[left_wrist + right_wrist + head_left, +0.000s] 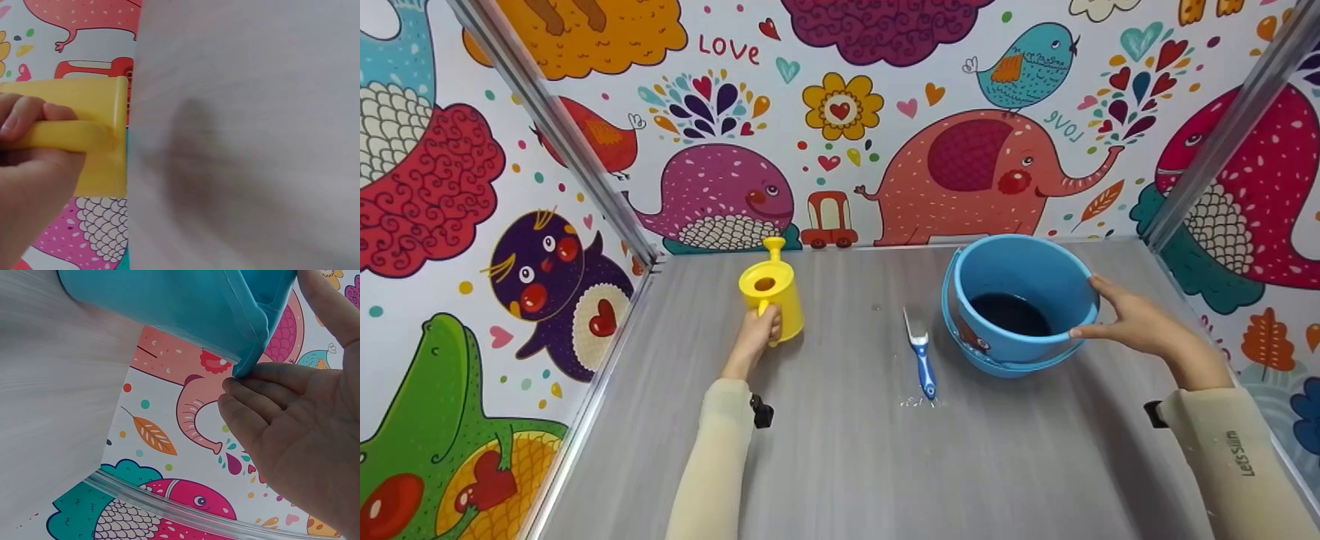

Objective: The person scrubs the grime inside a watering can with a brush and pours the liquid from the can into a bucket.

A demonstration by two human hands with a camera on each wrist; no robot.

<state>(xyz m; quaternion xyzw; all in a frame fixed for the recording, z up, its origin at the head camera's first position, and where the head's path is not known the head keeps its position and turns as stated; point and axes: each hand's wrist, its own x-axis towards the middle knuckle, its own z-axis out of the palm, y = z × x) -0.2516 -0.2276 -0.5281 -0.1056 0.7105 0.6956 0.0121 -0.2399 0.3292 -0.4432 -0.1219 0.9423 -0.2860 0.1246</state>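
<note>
My left hand (757,332) grips the handle of a yellow watering can (787,304), its fingers curled round it. The can's spout points to the back wall, and a round hole shows in its top. In the left wrist view, a shadow falls on the table apart from the can's base (120,169). My right hand (1136,319) is at the right side of a blue bucket (990,356), thumb and fingers spread at the rim. In the right wrist view, the fingers (264,391) are straight along the rim. Dark liquid (1011,313) lies inside the bucket.
A brush (924,367) with a blue and white handle lies on the grey table (840,465), left of the bucket. Water drops surround its handle end. Walls printed with cartoon animals (960,180) enclose the back and sides.
</note>
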